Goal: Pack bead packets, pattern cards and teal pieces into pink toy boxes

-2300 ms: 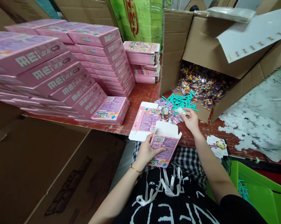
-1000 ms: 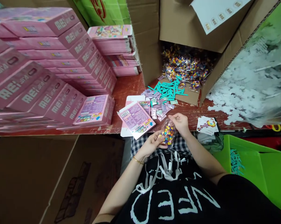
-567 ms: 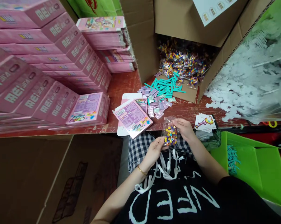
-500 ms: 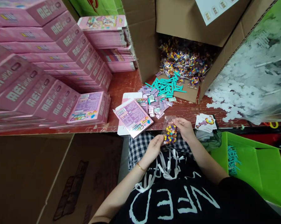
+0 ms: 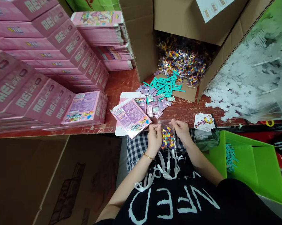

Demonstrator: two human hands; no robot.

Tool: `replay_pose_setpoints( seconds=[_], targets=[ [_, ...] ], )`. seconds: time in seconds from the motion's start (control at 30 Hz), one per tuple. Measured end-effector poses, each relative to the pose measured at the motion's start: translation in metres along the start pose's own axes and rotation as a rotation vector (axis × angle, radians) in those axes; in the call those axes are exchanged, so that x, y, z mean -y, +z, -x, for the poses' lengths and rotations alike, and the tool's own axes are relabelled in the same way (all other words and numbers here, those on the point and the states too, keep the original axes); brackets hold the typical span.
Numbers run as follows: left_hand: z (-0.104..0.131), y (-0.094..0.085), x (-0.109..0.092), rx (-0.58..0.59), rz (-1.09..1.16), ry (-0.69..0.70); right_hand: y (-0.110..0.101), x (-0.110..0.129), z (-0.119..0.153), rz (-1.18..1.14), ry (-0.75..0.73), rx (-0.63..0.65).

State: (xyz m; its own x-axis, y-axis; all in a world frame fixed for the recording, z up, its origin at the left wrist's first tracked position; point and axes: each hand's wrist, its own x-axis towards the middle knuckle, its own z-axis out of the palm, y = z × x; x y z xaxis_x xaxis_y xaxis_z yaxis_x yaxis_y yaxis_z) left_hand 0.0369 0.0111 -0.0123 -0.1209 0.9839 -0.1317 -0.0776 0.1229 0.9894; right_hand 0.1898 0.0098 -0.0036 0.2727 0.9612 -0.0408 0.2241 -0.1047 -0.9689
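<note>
I see left hand [image 5: 154, 136] and right hand [image 5: 182, 130], each grip pinched on upper side of clear bag of coloured cubes [image 5: 168, 139], held over lap [image 5: 135, 150] near counter [image 5: 183, 113] edge. I'd pinch film only, tension even, cubes settled low.

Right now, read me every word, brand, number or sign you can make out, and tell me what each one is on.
"MEI": ends of the stacked pink boxes; smaller letters beside it unclear.
"N", an unclear letter, then "ED", upside down: black shirt.
Too small: print on the loose pink box, small packets and white sheet.
Cut off: red mark on the green packaging.
No readable text: clear bag.
</note>
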Motion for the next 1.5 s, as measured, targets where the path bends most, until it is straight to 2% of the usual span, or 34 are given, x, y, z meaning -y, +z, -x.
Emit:
replay_pose_setpoints(
  seconds=[0.07,0.1,0.13,0.2,0.27,0.3,0.37,0.4,0.5,0.53,0.6,0.63,0.73,0.83,0.9,1.0,1.3,1.5],
  targets=[
    [-0.003,0.001,-0.005,-0.071,0.103,-0.112,-0.002,0.003,0.007,-0.117,0.132,0.098],
    [-0.004,0.003,-0.006,-0.058,0.142,-0.175,-0.003,0.004,0.011,-0.159,0.200,0.189],
    [-0.003,0.005,-0.007,0.013,0.187,-0.261,-0.004,0.005,0.016,-0.187,0.258,0.285],
    [0.001,0.010,-0.008,0.260,0.316,-0.520,-0.007,0.003,0.022,-0.224,0.329,0.420],
    [0.008,0.015,-0.009,0.466,0.460,-0.792,-0.016,0.001,0.023,-0.255,0.360,0.435],
    [0.011,0.016,-0.010,0.498,0.507,-0.883,-0.024,-0.001,0.020,-0.253,0.358,0.414],
    [0.014,0.015,-0.015,0.441,0.576,-0.974,-0.051,-0.006,0.009,-0.173,0.301,0.328],
    [0.014,0.013,-0.019,0.400,0.621,-1.018,-0.069,-0.010,0.000,-0.082,0.242,0.231],
    [0.013,0.002,-0.033,0.382,0.798,-1.164,-0.135,-0.026,-0.036,0.374,0.045,-0.121],
    [0.012,-0.001,-0.036,0.408,0.847,-1.190,-0.156,-0.032,-0.049,0.557,0.024,-0.126],
    [0.012,-0.004,-0.039,0.445,0.883,-1.183,-0.189,-0.041,-0.074,0.853,0.044,-0.044],
    [0.013,-0.003,-0.037,0.427,0.859,-1.151,-0.201,-0.044,-0.085,0.939,0.074,0.022],
    [0.012,0.000,-0.028,0.323,0.641,-0.998,-0.217,-0.049,-0.112,0.880,0.172,0.152],
    [0.011,0.002,-0.018,0.356,0.415,-0.856,-0.219,-0.052,-0.128,0.686,0.214,0.227],
    [0.010,0.001,-0.015,0.394,0.355,-0.756,-0.221,-0.055,-0.134,0.609,0.213,0.253],
    [0.010,0.003,-0.015,0.362,0.335,-0.643,-0.225,-0.060,-0.137,0.503,0.212,0.260],
    [0.011,0.014,-0.015,0.319,0.313,-0.606,-0.242,-0.056,-0.137,0.399,0.167,0.208],
    [0.012,0.014,-0.010,0.370,0.289,-0.593,-0.230,-0.049,-0.122,0.309,0.219,0.200]
  ],
)
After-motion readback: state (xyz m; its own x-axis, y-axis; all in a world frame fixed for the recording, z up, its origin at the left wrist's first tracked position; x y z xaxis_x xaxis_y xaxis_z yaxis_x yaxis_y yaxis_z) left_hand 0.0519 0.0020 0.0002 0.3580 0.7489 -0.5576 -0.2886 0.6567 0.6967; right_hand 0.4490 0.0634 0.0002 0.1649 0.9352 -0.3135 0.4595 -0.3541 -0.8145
